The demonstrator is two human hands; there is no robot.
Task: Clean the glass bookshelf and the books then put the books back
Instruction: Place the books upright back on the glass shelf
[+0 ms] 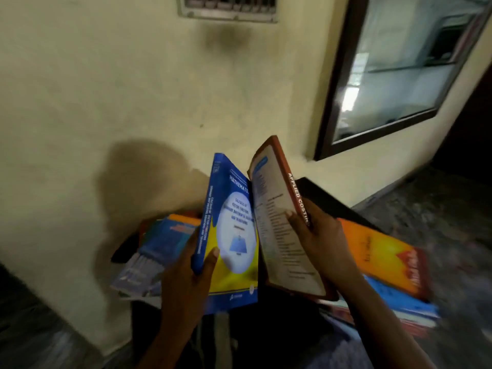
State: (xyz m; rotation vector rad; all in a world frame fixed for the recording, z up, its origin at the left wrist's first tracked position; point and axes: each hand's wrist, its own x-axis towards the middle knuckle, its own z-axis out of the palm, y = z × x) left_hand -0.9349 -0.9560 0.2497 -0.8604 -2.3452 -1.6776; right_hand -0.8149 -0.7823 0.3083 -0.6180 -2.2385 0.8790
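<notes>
**One head-worn view, pitched down toward a wall**

A single wide-angle camera sits on the person's head and looks forward and down. It faces a cream wall (106, 89). A vent grille (229, 8) is cut by the top edge, and the dark-framed glass bookshelf (339, 83) leans in at the upper right. The view is close. Both forearms enter from the bottom edge. The left hand (186, 275) grips a blue mathematics book (231, 235) and the right hand (316, 235) grips a red Applied Costing book (282, 222), filling the lower centre. The floor (439, 198) shows toward the lower corners, where the picture smears.
</notes>
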